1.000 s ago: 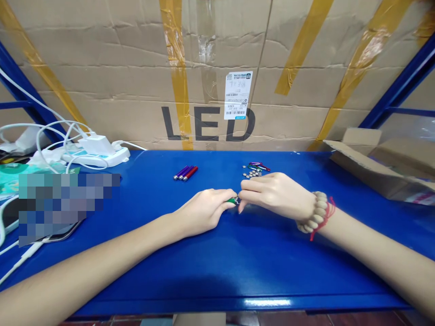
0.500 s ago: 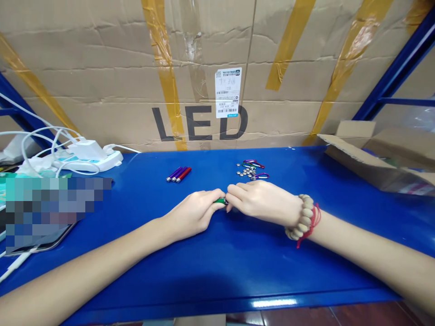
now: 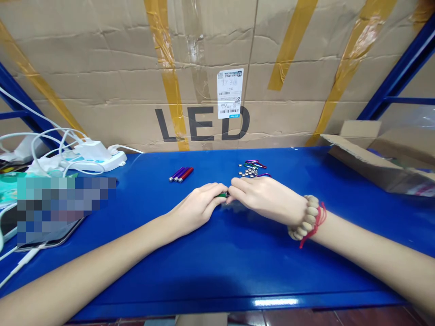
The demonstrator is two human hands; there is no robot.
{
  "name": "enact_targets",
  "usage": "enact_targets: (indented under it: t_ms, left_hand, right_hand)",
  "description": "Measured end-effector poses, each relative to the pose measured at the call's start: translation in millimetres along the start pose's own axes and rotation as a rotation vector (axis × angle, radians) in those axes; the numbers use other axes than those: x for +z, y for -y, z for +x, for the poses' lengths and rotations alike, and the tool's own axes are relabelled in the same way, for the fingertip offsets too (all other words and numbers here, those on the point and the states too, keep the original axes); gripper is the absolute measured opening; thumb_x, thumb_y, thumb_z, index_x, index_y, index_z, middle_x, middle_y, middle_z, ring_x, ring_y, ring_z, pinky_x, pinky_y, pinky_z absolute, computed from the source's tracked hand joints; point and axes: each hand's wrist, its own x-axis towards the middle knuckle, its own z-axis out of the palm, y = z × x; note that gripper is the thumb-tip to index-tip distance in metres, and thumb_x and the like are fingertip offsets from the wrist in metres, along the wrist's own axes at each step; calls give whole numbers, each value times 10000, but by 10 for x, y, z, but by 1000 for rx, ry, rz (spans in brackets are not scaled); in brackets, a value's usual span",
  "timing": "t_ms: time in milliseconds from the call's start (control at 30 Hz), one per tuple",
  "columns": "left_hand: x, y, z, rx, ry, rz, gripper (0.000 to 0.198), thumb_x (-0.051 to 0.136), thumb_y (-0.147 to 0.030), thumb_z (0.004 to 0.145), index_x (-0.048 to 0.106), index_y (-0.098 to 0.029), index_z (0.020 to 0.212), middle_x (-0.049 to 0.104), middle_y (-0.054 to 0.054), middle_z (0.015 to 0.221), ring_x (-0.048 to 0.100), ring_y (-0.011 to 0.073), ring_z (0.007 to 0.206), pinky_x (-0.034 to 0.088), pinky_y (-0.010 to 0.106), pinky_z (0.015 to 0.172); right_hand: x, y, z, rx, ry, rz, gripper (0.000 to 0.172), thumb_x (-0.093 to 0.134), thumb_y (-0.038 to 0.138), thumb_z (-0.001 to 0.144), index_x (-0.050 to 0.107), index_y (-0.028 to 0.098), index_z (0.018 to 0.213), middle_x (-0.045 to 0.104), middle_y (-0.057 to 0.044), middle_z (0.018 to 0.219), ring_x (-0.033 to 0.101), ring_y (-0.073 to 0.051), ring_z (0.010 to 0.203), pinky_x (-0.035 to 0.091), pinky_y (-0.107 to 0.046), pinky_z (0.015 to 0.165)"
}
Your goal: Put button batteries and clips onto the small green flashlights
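Observation:
Near the middle of the table, my left hand (image 3: 197, 208) is closed around a small green metal tube (image 3: 222, 194) that looks like a penlight body. Only a short stretch of it shows. My right hand (image 3: 260, 197) pinches at the tube's dark right end, and its fingertips partly hide what they grip. Just beyond the right hand lie several coin-shaped button cells (image 3: 250, 172) and a few coloured carabiner clips (image 3: 256, 165). Left of these, two purple tubes (image 3: 178, 173) and a red tube (image 3: 186, 174) with silver tips rest side by side.
On the left are a white power strip (image 3: 113, 160) with chargers and cables, and a phone (image 3: 64, 233), partly blurred. An open cardboard box (image 3: 360, 160) stands at the right. A large carton (image 3: 118, 81) marked LED walls off the back of the blue table (image 3: 204, 271).
Both hands stay together at the green tube, the right fingers shifted slightly at its end. The whole view has moved a little, so things appear slightly further right.

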Motion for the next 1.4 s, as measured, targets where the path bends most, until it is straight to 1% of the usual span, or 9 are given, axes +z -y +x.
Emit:
enact_targets:
  t_ms: [167,333,467,633,733,867,1033,1300,1400]
  left_hand:
    - [-7,-20,0,-49,-2,-1,181,333,-202,920,512,-192,893,585,1,872,548,130,828,410,227,733]
    - [14,-10,-26,-40,-60,-14,189,349,-199,913,536,-177,892,631,13,880,585,131,814,435,230,749]
    - [35,-3,-61,-1,-132,31,200,377,-210,903,571,-167,924,654,36,929,605,147,843,459,242,755]
    - [32,-13,-91,45,-135,84,198,393,-179,888,588,-171,917,662,26,885,616,141,820,469,231,737]
    - [28,-21,-97,46,-121,100,199,396,-174,887,594,-188,897,655,8,852,614,136,798,468,230,730]
    - [28,-28,-95,31,-124,119,205,397,-186,890,597,-208,929,662,5,895,618,142,827,471,236,749]
    - [24,-43,-75,7,-145,65,206,402,-170,889,592,-227,944,662,-18,974,616,125,895,462,220,813]
    - [36,-33,-46,-48,-165,93,217,406,-176,883,616,-202,838,646,-4,821,602,123,758,470,222,724]
    - [30,-38,-41,-62,-153,86,215,401,-179,885,611,-204,844,643,-2,845,600,129,784,466,231,745]
  right_hand:
    - [-39,-3,-5,65,11,54,153,422,64,853,521,136,761,542,-35,714,496,-119,545,245,-250,460]
    - [41,11,-9,115,-18,180,165,414,83,869,543,135,781,545,-32,734,481,-109,566,244,-238,476]
    - [121,88,-6,212,-152,348,250,384,187,907,557,135,735,545,-26,690,454,-102,524,265,-239,484]
    - [95,209,26,380,-299,760,384,377,239,908,516,143,562,533,3,530,472,-78,487,340,-207,553]
    - [17,226,39,478,-224,965,422,381,267,903,494,149,514,487,32,419,459,-67,414,354,-195,536]
    - [-41,192,42,533,-118,1101,397,399,286,890,483,154,525,453,54,359,452,-62,353,367,-184,505]
    - [-10,151,45,540,-101,1173,418,424,397,871,474,164,527,455,58,359,455,-65,332,368,-184,465]
    - [88,122,56,579,-65,1222,425,386,450,875,541,160,606,470,55,364,470,-74,344,390,-178,475]
    - [97,119,54,556,-64,1208,448,361,456,886,550,156,612,468,53,370,468,-72,347,381,-176,476]
